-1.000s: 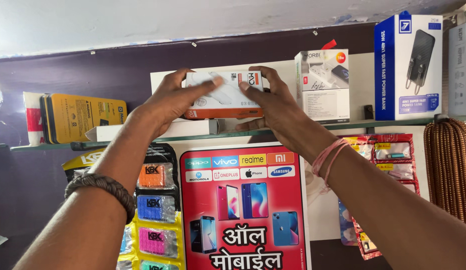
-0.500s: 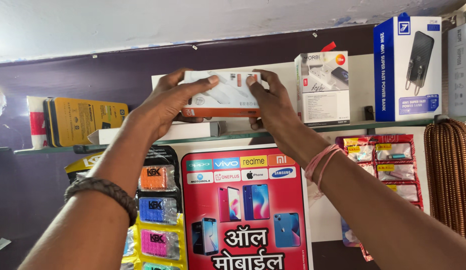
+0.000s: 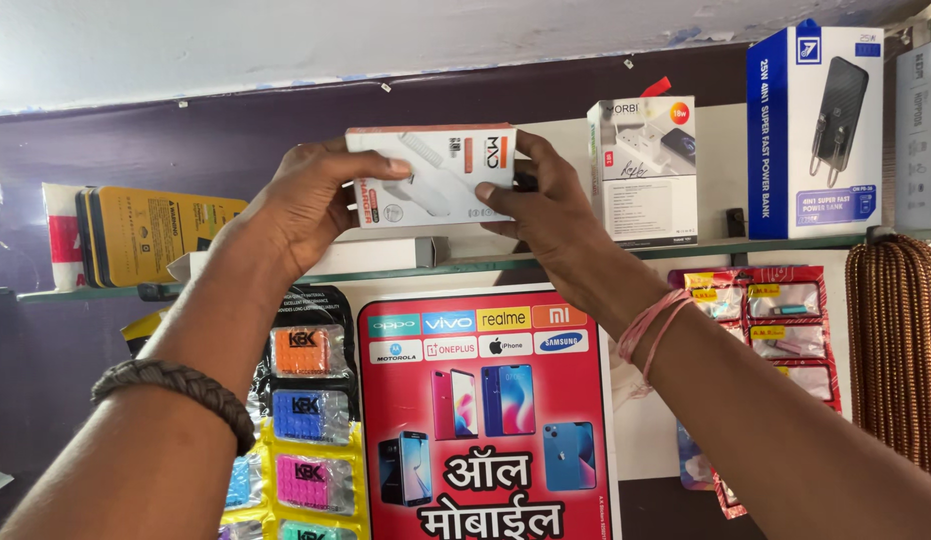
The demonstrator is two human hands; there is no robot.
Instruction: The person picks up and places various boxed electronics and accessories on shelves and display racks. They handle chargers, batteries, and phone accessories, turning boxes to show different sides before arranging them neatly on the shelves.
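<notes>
A white charger box with an orange edge (image 3: 436, 175) is held up in front of the wall, a little above a glass shelf (image 3: 766, 245). My left hand (image 3: 306, 205) grips its left end, thumb across the front. My right hand (image 3: 546, 200) grips its right end with fingers over the face. A long white box (image 3: 376, 255) lies flat on the shelf just below it.
On the shelf stand a white charger box (image 3: 643, 170), a tall blue power-bank box (image 3: 814, 130) and yellow packs (image 3: 151, 230) at the left. Below hang a red phone poster (image 3: 486, 410), coloured packets on a yellow card (image 3: 306, 420), sachet strips (image 3: 776, 320) and braided cables (image 3: 901, 350).
Both hands have lifted the white box higher off the shelf and tilted its face toward me. The long white box under it now shows.
</notes>
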